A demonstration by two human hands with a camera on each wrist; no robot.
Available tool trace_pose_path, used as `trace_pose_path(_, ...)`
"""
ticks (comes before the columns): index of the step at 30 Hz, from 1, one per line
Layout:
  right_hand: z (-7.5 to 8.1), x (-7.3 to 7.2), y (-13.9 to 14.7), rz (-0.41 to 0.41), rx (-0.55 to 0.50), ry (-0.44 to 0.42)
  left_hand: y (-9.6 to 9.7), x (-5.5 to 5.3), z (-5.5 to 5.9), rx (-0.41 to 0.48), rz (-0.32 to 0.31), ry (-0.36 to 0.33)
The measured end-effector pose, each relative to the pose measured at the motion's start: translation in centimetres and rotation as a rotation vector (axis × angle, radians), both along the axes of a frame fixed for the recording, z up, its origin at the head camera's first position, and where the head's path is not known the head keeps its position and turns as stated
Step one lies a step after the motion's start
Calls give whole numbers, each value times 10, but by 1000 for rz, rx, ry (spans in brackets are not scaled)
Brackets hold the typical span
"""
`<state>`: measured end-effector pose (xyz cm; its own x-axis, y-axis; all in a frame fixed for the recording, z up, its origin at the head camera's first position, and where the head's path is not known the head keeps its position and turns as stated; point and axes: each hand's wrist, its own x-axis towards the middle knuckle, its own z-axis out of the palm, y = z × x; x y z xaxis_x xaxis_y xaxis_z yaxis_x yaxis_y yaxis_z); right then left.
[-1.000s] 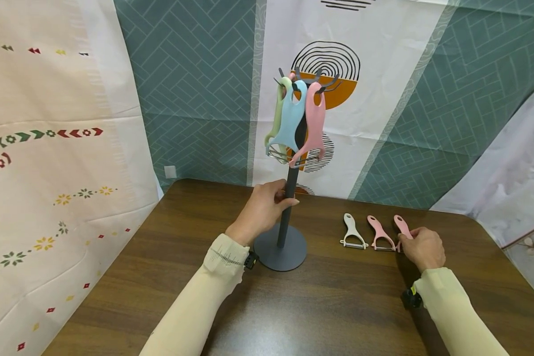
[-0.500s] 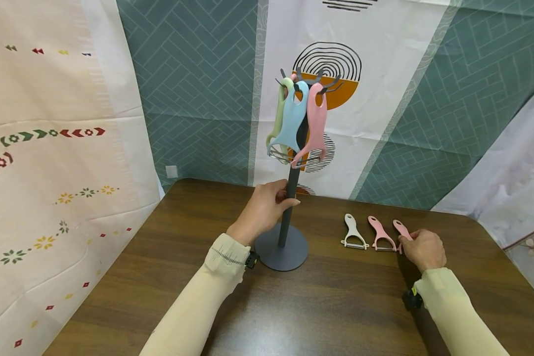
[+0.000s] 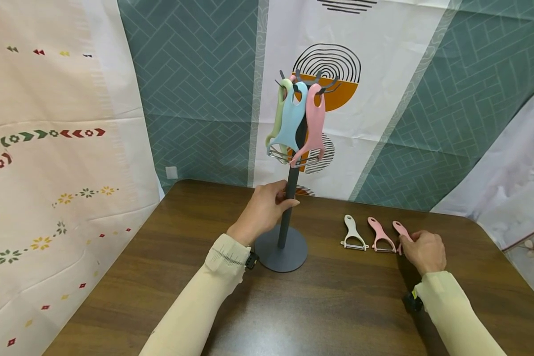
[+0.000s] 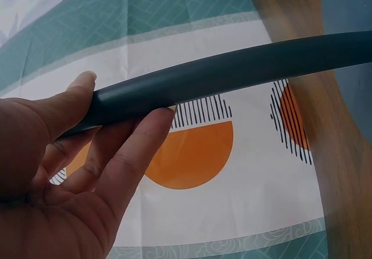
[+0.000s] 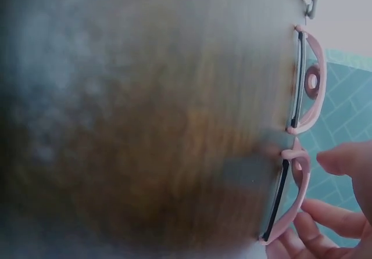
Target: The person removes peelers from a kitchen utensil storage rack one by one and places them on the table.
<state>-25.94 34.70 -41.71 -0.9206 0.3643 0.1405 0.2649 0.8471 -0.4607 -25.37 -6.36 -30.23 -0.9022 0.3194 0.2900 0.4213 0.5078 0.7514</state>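
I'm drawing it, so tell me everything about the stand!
The stand is dark gray, maybe metal, with a round base, a thin pole and curved hooks on top. It stands upright on the table. A green peeler, a blue peeler and a pink peeler hang from it; more pink shows behind. The left hand grips its pole.

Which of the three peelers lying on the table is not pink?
The white peeler, nearest the stand; the middle peeler and the peeler at the right hand are pink.
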Motion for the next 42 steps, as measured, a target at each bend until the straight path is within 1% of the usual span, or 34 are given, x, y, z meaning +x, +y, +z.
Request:
trace_pose_path(2, 0, 0, -1, -15, -6, 27, 0, 0, -1, -1, 3, 6)
trace_pose_path(8, 3, 4, -6, -54, -34, 67, 0, -1, -2, -7, 9, 13)
trace_pose_path(12, 7, 6, -11, -63, -48, 93, 1, 0, -2, -12, 13, 21)
trace_pose_path(15, 11, 7, -16, -60, -50, 129, 2, 0, -2, -14, 20, 26)
trace_pose_path(21, 27, 12, -32, 2, -60, 205, 3, 1, -2, -19, 30, 20)
trace_pose_path(26, 37, 15, -43, 70, -69, 253, 4, 2, 1, -60, 59, 8)
trace_pose_path(32, 38, 16, -52, 96, -77, 269, 4, 1, 4, -107, 65, 8)
trace_pose_path(39, 39, 17, -59, 138, -67, 351, 5, 1, 5, -112, 71, 3)
trace_pose_path(42, 41, 17, -63, 151, -69, 371, 6, 1, 6, -130, 76, 1)
